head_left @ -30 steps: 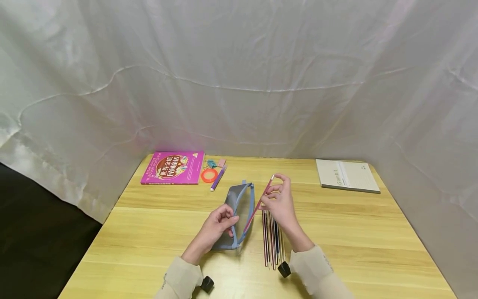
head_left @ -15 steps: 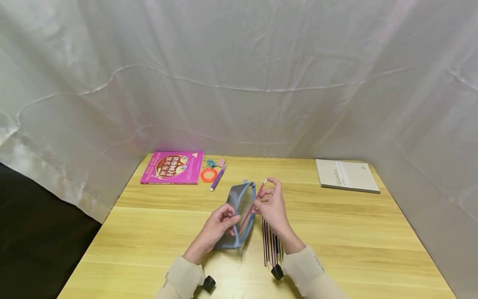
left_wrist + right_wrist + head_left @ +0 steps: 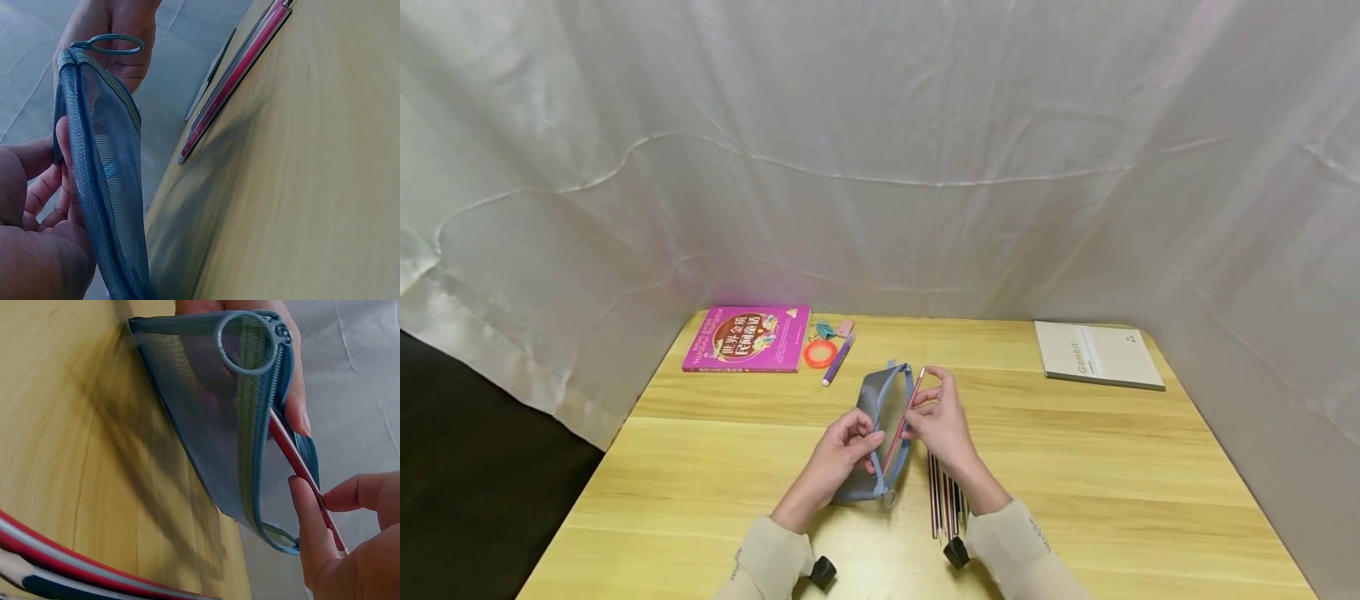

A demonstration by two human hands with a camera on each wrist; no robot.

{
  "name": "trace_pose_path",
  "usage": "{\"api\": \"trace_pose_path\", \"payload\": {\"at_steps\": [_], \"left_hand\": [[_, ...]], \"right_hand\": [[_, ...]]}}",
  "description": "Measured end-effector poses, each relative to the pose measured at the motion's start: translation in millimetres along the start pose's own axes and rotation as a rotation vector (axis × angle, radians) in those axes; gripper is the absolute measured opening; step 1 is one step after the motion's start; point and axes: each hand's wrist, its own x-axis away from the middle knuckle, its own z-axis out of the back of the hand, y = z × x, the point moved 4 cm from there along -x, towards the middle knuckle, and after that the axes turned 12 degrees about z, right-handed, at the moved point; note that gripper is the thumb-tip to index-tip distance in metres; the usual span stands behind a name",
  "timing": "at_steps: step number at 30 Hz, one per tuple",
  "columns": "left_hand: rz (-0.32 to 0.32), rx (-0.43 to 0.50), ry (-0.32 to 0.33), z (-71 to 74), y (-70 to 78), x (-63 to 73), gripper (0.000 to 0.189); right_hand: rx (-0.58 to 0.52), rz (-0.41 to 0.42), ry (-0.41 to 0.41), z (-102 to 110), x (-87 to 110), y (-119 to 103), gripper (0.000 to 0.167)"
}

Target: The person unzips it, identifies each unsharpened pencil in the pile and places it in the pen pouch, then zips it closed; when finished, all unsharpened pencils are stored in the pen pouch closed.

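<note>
A blue-grey mesh zip pencil case (image 3: pixel 868 400) stands tilted on the table with its mouth spread apart. My left hand (image 3: pixel 838 450) grips the near edge of that mouth, the thumb on its rim. In my right hand (image 3: pixel 943 425) a red pencil (image 3: pixel 294 450) is pinched between thumb and fingers. The pencil slants down into the case's mouth, its lower end hidden inside; its white-tipped top points up and away. A ring-shaped zip pull (image 3: pixel 247 344) hangs at the case's near corner. Several pencils (image 3: pixel 942 500) lie together on the table, partly under my right wrist.
A pink book (image 3: pixel 748 337) lies at the back left. Beside it are an orange tape ring (image 3: pixel 820 353), a purple marker (image 3: pixel 838 360), a teal item (image 3: pixel 825 329) and a pink eraser (image 3: pixel 846 327). A pale notebook (image 3: pixel 1097 354) lies at the back right, near the curtain.
My right hand has moved left and slightly down, bringing the red pencil from beside the rim into the case's mouth. My left hand keeps its grip, almost still.
</note>
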Motion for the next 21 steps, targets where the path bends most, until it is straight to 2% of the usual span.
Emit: {"api": "trace_pose_path", "payload": {"at_steps": [12, 21], "left_hand": [[-0.008, 0.006, -0.003, -2.1, 1.0, -3.4, 0.028], [-0.008, -0.004, -0.002, -4.5, 4.0, -0.1, 0.029]], "right_hand": [[0.019, 0.005, -0.035, -7.2, -0.4, 4.3, 0.080], [0.015, -0.008, -0.045, -8.3, 1.2, 7.5, 0.079]]}}
